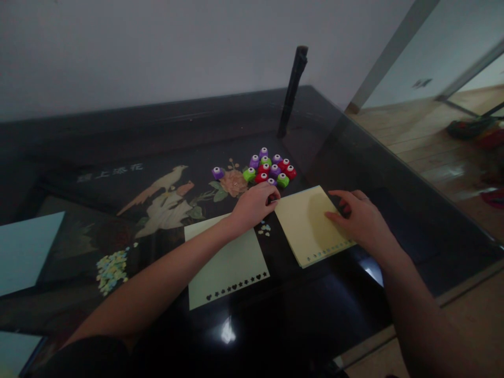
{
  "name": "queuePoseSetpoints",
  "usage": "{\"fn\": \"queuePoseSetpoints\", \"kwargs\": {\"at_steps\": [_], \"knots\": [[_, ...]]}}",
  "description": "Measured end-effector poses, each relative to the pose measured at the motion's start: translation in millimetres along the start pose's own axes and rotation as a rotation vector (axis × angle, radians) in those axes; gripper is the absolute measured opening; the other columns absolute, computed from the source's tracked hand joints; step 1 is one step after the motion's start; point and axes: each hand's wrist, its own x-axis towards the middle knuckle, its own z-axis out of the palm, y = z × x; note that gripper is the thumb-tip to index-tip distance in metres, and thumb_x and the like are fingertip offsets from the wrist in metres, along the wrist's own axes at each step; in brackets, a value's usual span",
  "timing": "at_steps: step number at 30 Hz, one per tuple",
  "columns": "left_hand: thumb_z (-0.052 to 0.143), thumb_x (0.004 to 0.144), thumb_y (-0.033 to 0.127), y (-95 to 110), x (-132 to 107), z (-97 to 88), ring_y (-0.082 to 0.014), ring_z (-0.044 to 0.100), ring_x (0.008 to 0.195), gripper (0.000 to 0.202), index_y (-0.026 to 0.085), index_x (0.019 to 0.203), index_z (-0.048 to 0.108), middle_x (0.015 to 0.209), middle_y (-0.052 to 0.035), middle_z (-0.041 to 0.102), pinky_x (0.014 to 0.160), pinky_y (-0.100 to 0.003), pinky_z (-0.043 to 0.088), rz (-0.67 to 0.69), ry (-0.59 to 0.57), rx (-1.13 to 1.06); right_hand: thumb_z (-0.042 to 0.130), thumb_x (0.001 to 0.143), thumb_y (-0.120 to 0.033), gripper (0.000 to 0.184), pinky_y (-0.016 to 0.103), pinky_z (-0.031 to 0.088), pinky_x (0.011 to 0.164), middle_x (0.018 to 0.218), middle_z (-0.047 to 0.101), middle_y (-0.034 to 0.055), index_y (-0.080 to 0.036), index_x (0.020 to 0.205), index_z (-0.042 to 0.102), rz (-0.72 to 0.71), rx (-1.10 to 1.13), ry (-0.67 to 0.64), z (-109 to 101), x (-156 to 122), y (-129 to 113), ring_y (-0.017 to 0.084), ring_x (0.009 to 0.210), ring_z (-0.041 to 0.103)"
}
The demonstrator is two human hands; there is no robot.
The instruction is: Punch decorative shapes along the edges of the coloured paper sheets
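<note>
A stack of pale yellow paper sheets (303,220) lies on the dark glossy table, with a row of small punched shapes along its near edge. My left hand (255,203) reaches across and pinches the stack's far left corner. Over the stack's right edge is my right hand (360,218), its thumb and index finger spread and the thumb above the paper. Beneath my left forearm lies a pale green sheet (228,262) with star and heart holes along its near edge. A few paper cutouts (265,229) lie between the sheets.
Behind my left hand stand several purple, green and red craft punches (263,169), with one purple punch (217,172) apart. A pile of paper cutouts (112,270) and a light blue sheet (27,252) are at left. A dark post (292,92) rises near the wall.
</note>
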Motion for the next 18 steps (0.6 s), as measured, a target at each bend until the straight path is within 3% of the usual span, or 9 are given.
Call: {"fn": "queuePoseSetpoints", "kwargs": {"at_steps": [5,10,15,18], "knots": [[0.054,0.082,0.012,4,-1,-0.1,-0.0152,0.058,0.075,0.011,0.016,0.086,0.063,0.087,-0.0029,0.063,0.065,-0.025,0.045,0.001,-0.027,0.086,0.057,0.076,-0.027,0.033,0.034,0.045,0.066,0.081,0.055,0.0055,-0.014,0.105,0.067,-0.054,0.062,-0.049,2,2,0,0.02,0.07,0.055],[0.05,0.086,0.016,9,-1,-4.2,-0.018,0.061,0.083,0.016,0.016,0.094,0.063,0.096,-0.0061,0.064,0.071,-0.028,0.048,0.007,-0.088,0.181,0.057,0.075,-0.026,0.031,0.033,0.045,0.064,0.079,0.055,0.0046,-0.015,0.103,0.068,-0.065,0.123,-0.061,4,3,2,0.018,0.067,0.054],[0.049,0.088,0.02,13,-14,-28.8,-0.0191,0.062,0.09,0.021,0.015,0.103,0.063,0.1,-0.0078,0.066,0.079,-0.03,0.048,0.069,-0.188,0.186,0.058,0.074,-0.026,0.03,0.033,0.045,0.065,0.077,0.058,0.0048,-0.015,0.1,0.068,-0.058,0.109,-0.048,2,5,3,0.019,0.067,0.056],[0.049,0.089,0.023,14,-35,-52.7,-0.0199,0.062,0.094,0.022,0.017,0.105,0.063,0.103,-0.007,0.067,0.082,-0.031,0.047,0.008,-0.206,0.191,0.058,0.075,-0.028,0.029,0.034,0.045,0.064,0.079,0.06,0.0058,-0.016,0.099,0.068,-0.063,0.084,-0.023,0,4,1,0.02,0.067,0.056]]}}
